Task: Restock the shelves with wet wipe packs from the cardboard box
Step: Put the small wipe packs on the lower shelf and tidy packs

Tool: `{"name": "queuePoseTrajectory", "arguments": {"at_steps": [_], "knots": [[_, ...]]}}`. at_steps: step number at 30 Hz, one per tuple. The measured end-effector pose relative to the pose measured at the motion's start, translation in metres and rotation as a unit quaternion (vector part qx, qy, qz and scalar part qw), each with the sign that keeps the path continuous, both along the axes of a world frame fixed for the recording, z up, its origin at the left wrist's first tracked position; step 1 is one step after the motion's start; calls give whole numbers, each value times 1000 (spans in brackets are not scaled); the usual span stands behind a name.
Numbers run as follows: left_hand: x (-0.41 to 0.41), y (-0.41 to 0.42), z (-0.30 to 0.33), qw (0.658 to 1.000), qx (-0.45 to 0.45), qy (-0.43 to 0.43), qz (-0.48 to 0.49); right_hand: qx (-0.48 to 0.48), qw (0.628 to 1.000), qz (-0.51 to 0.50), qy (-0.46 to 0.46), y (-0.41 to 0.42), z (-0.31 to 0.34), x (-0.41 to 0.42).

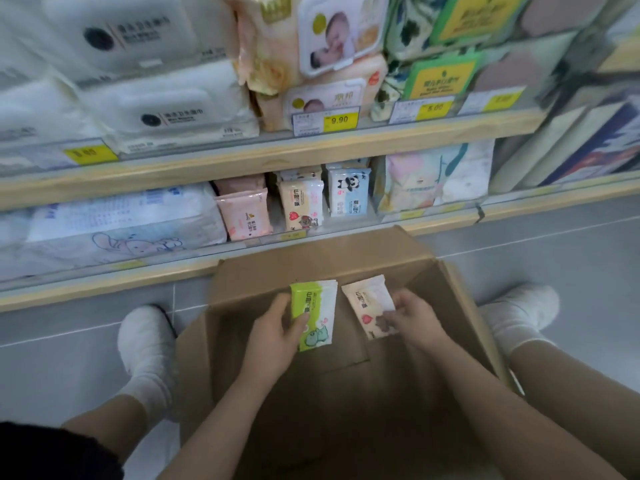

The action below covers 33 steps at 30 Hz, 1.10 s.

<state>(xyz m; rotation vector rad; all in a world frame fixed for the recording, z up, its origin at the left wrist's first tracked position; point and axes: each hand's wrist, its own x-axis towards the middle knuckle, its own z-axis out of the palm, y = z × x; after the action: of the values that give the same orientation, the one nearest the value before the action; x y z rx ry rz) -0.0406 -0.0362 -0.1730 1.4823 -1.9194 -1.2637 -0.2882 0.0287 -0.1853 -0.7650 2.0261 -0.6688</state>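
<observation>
Over an open brown cardboard box (346, 393), left hand (273, 336) fingers (299, 322) pinch a green-and-white wipe pack (317, 315); right hand (414, 318) fingers (391, 318) pinch a cream pack (369, 303); a yellow shelf tag (339, 120) reads 9.90.

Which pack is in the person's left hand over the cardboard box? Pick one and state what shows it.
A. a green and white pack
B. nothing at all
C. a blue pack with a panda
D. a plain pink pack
A: the left hand has its grip closed on the green and white pack above the cardboard box, while the right hand holds a cream pack.
</observation>
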Motion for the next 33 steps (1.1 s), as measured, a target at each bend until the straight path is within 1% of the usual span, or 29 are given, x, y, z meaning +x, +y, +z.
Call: {"name": "queuePoseTrajectory", "arguments": {"at_steps": [3, 6, 9, 12, 14, 19, 24, 28, 31, 33], "knots": [[-4, -13, 20, 999, -25, 29, 7, -54, 998, 39, 6, -11, 39, -8], [-3, -29, 35, 998, -36, 55, 21, -116, 992, 54, -1, -32, 71, -10], [-1, -46, 47, 996, -50, 69, 36, -162, 986, 37, 7, -63, 79, -15], [1, -61, 47, 995, -54, 68, 52, -182, 981, 42, 54, -95, 79, -15], [3, -69, 44, 995, -50, 70, 56, -190, 978, 25, 81, -116, 70, -16], [4, -76, 34, 993, -32, 96, 55, -163, 981, -10, 108, -159, 39, -16], [4, -76, 31, 986, 26, 153, 58, -141, 977, -59, 147, -188, 26, -19], [3, -78, 30, 984, 29, 166, 61, -135, 973, -72, 173, -193, 18, -16], [2, -78, 31, 984, 26, 165, 62, -126, 976, -85, 158, -188, 15, -13], [1, -77, 33, 984, 26, 166, 60, -126, 978, -64, 152, -183, 20, -13]]}}
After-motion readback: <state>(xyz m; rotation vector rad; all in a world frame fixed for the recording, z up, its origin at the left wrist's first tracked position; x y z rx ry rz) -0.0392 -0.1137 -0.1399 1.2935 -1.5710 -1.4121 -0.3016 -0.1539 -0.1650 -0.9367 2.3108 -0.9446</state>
